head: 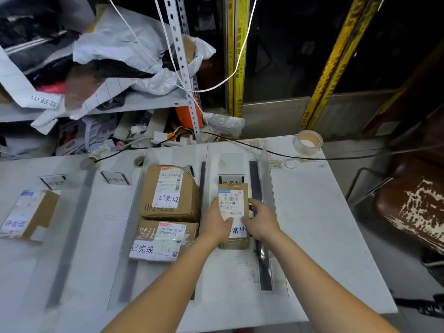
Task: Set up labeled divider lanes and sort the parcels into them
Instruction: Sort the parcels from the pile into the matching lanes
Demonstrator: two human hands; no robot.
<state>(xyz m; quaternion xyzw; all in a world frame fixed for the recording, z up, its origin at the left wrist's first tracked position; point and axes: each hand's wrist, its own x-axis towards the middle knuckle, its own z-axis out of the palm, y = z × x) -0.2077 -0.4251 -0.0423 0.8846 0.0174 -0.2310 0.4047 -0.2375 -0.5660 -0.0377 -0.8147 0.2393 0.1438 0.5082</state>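
Both the left hand (214, 221) and the right hand (260, 221) clamp a small brown parcel (234, 207) resting in the rightmost lane of the worktop (312, 212), below its lane label (231, 180), apparently mid-placement; the next move likely calls for squaring it between the dark divider strips (258, 212) and letting go.

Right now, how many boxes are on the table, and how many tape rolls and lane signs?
Cardboard parcels: 4 (one far left, two in the middle, one under both hands)
Tape rolls: 1
Standing lane signs: 4 readable or partly hidden
Total: 9
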